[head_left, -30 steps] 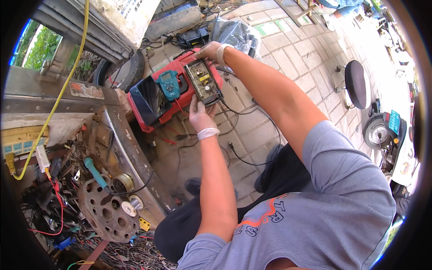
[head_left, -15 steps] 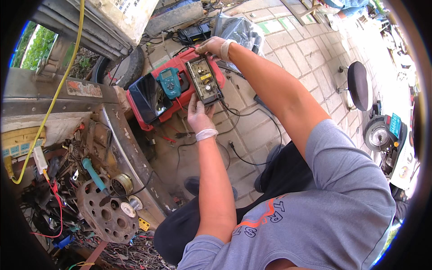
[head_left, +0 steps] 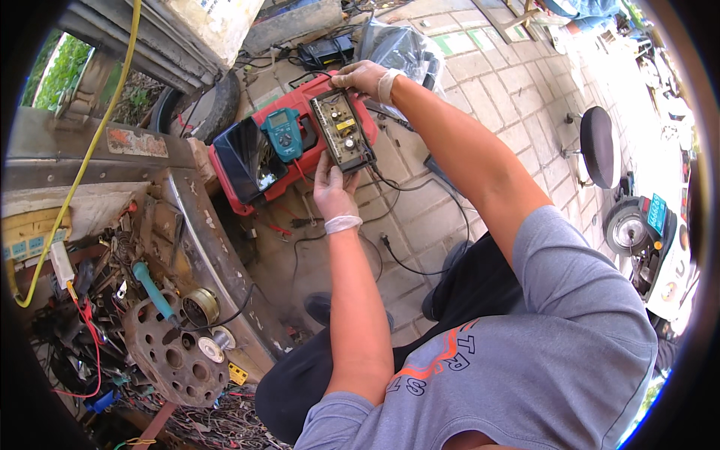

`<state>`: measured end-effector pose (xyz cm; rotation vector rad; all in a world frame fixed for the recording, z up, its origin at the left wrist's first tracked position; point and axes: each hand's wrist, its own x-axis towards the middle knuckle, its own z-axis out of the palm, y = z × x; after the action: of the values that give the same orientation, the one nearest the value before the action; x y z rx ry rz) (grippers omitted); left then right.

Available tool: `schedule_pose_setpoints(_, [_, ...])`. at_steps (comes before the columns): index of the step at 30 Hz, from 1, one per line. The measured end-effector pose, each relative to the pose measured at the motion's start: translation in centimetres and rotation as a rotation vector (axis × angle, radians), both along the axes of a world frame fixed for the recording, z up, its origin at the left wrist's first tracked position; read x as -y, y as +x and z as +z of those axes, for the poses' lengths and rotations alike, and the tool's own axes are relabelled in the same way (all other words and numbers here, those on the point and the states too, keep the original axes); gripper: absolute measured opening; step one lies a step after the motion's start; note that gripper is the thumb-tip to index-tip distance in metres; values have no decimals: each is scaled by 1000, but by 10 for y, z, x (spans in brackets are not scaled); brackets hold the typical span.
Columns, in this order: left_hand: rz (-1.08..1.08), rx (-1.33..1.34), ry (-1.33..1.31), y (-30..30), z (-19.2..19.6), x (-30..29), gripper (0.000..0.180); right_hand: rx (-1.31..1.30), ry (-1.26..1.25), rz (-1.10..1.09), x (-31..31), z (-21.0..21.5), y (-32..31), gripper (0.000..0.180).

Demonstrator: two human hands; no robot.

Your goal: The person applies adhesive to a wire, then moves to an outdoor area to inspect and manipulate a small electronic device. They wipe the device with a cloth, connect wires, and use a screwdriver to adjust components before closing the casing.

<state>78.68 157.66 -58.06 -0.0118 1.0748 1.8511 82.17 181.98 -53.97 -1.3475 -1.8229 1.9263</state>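
An opened charger [head_left: 344,129], a dark rectangular case with its circuit board bared, rests tilted on a red plastic case [head_left: 301,98]. My left hand [head_left: 334,190], in a thin pale glove, grips the near end with the thumb on its edge. Gloved too, my right hand [head_left: 360,79] is closed at the far end; its fingertips are partly hidden there. Left of the charger, a teal multimeter [head_left: 284,136] lies on the red case, beside a glossy black screen-like panel [head_left: 244,159]. A black cable [head_left: 391,182] runs from the charger's near end.
To the left, a bench holds a perforated metal block [head_left: 174,356], a teal-handled soldering iron [head_left: 152,291] and a solder spool [head_left: 215,345]. Beyond the case lie a tyre [head_left: 219,109] and a clear plastic bag [head_left: 405,52]. A stool [head_left: 598,147] and scooter [head_left: 637,229] stand right.
My right hand has shifted slightly to the right at the charger's far end, and the charger's board tilts a little differently. My left hand keeps its place at the near end.
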Motion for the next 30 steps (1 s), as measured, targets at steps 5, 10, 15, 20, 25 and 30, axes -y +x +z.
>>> schedule_pose_setpoints(5, [-134, -97, 23, -2, 8, 7, 46, -90, -40, -15, 5, 22, 6, 29])
schedule_pose_setpoints(10, [-308, 170, 320, 7, 38, -1, 45, -152, -94, -11, 22, 48, 22, 24])
schedule_pose_setpoints(15, [-425, 341, 270, 22, 57, -20, 46, -106, -181, -60, 43, 67, 33, 27])
schedule_pose_setpoints(20, [-217, 244, 372, 43, 69, -28, 45, -362, -433, -212, 50, 94, 57, 21])
schedule_pose_setpoints(25, [-247, 138, 416, 44, 115, -29, 38, -591, -388, -152, 54, 145, 94, 20])
schedule_pose_setpoints(30, [-285, -202, 247, 53, 175, -25, 35, -763, -277, -150, 73, 203, 138, 22])
